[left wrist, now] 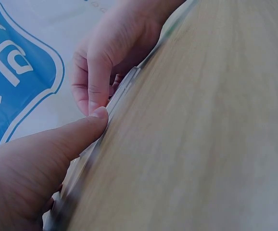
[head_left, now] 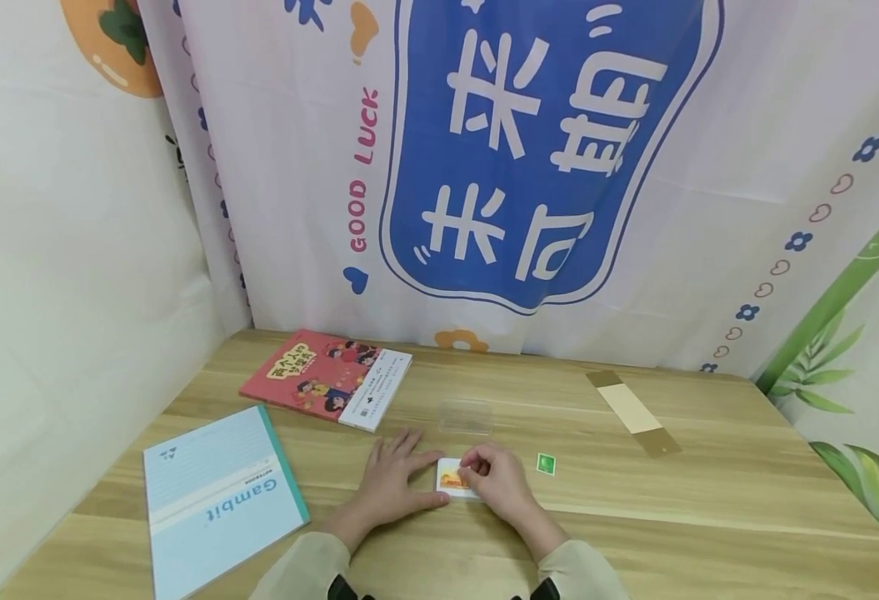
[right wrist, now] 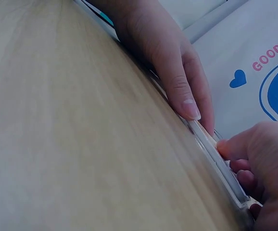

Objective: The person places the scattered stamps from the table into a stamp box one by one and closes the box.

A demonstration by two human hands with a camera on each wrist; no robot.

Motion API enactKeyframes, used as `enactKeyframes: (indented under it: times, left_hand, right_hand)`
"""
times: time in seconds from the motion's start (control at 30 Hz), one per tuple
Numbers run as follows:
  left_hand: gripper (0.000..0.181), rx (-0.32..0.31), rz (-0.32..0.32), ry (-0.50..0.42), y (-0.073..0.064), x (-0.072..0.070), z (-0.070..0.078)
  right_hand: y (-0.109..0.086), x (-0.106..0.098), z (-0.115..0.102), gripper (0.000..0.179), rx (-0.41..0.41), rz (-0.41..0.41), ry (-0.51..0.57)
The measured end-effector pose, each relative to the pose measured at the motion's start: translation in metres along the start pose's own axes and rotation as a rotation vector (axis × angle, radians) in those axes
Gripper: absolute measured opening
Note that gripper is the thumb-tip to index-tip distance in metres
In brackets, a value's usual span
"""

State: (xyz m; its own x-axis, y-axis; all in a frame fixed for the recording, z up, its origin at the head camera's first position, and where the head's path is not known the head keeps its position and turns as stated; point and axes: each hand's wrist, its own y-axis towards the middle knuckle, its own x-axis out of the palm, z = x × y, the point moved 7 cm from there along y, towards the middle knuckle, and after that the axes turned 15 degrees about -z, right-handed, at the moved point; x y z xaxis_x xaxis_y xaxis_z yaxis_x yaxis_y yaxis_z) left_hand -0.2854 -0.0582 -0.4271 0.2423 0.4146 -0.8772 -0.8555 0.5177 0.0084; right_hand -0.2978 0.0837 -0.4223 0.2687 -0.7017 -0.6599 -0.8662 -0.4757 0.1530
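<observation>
A shallow white rectangular case (head_left: pixel 444 492) lies on the table between the hands, with a small orange picture card (head_left: pixel 450 476) on it. My left hand (head_left: pixel 397 479) lies with its fingers spread at the left side; its thumb and forefinger touch the case's left edge. With thumb and forefinger together, my right hand (head_left: pixel 497 481) pinches at the right part of the orange card, its other fingers curled. The fingertips cover part of the card. In the right wrist view, the case (right wrist: pixel 216 161) shows edge-on, the left thumb at its near end.
A clear flat lid (head_left: pixel 465 417) lies beyond the case. To the right is a small green white-bordered picture card (head_left: pixel 546 464). Left of the hands are a light-blue notebook (head_left: pixel 222 492) and a red book (head_left: pixel 319 375). A tape-like strip (head_left: pixel 631 408) is at the back right.
</observation>
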Motion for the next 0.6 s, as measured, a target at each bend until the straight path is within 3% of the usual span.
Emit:
enactKeyframes:
  times: [0.33, 0.6]
  left_hand:
    - [0.063, 0.012, 0.007, -0.008, -0.0011, -0.0002, 0.0001]
    - [0.063, 0.000, -0.008, -0.013, -0.0003, 0.0000, 0.0006]
  right_hand:
    - [-0.0006, -0.0006, -0.0003, 0.006, 0.008, 0.002, 0.001]
    - [0.0003, -0.0034, 0.0028, 0.003, 0.042, 0.001, 0.127]
